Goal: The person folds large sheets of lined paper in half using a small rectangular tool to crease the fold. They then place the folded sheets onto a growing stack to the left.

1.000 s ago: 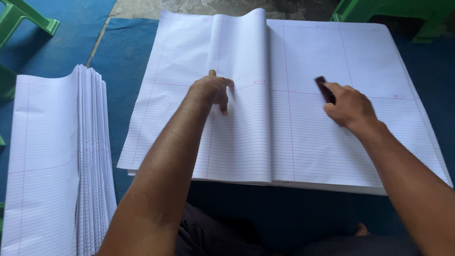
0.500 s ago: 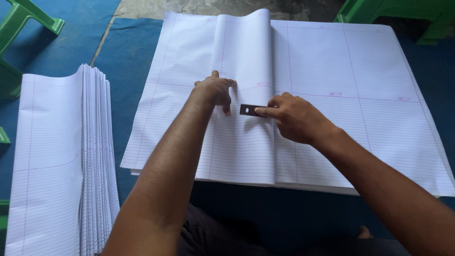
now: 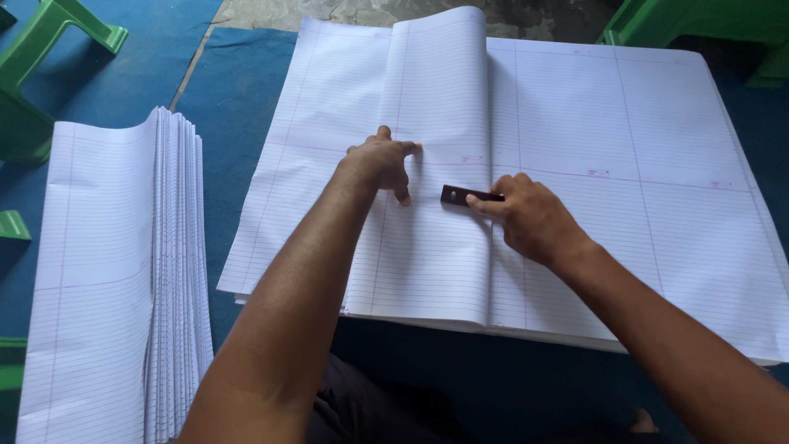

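1. Head view, far left: green stool (image 3: 49, 57) on the blue mat (image 3: 230, 99), its leg near the top corner of the stack.
2. Stack (image 3: 115, 279) of folded ruled sheets lies left of the person, fold edges fanned toward the right, apart from the big sheets.
3. Big ruled sheets (image 3: 641, 164) lie flat on the mat in front of the person; a folded-over sheet (image 3: 431, 164) sits on them, centre-left, top end curling up.
4. Left hand (image 3: 380, 162) presses palm-down on the folded sheet, fingers bent and lightly spread, not holding anything.
5. Dark flat tool (image 3: 462, 196) lies on the folded sheet, just right of the left hand, near the fold edge.
6. Right hand (image 3: 530, 218) pinches the tool's right end w/ thumb and fingers, rest of hand resting on the paper.
7. Top right: another green stool (image 3: 699, 20) at the sheets' far corner.
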The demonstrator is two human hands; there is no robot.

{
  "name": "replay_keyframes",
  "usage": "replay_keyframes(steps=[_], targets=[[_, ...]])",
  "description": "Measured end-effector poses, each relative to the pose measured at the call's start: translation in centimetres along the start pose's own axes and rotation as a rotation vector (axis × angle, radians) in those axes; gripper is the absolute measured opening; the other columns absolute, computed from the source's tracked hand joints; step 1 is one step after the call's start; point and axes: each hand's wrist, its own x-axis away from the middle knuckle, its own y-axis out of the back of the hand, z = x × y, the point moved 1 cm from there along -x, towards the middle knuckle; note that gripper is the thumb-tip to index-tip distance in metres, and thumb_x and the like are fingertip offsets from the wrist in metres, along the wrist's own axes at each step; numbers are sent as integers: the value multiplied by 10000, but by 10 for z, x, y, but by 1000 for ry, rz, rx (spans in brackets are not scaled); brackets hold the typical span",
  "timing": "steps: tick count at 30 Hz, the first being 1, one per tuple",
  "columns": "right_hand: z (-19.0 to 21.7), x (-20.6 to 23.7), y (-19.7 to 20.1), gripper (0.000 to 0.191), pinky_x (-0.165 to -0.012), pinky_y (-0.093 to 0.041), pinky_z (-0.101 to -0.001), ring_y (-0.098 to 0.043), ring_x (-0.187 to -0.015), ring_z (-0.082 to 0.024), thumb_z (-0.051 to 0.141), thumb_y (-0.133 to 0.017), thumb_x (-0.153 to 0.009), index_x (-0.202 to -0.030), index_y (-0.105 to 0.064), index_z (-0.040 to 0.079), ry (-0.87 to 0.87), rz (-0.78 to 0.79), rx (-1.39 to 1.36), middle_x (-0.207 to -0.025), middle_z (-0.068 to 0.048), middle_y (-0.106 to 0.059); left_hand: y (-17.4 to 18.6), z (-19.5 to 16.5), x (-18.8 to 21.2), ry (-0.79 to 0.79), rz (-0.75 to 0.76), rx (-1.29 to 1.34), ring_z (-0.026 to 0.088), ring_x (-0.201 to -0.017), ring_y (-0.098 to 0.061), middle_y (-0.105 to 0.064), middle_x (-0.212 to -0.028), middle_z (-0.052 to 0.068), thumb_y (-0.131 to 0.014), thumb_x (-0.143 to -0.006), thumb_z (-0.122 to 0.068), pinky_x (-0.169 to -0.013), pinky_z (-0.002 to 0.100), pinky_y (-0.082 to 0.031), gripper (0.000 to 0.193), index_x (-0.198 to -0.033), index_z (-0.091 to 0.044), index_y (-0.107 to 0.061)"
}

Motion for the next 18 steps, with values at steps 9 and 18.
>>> replay_keyframes(steps=[9,18], targets=[[-42,-46,-16,367,-815,-575,-303,-608,-878,-181,48,-617,-965,-1220,-733,285,-124,-41,-38,-1053,-52,-687,1,2,-13,-45,6,-5,330,-1410,-408,-345,-1564,61,-944,-624,-275,-1090,541,-489,1043,-1511,-435,-419],[-80,-113,-34,243,-891,-556,-318,-591,-904,-187,196,-629,-999,-1197,-742,279,-261,-58,-76,-999,-51,-642,0,9,-38,-127,-29,-53,294,-1405,-403,-374,-1540,106,-967,-600,-352,-1143,544,-386,1054,-1506,-401,-430]])
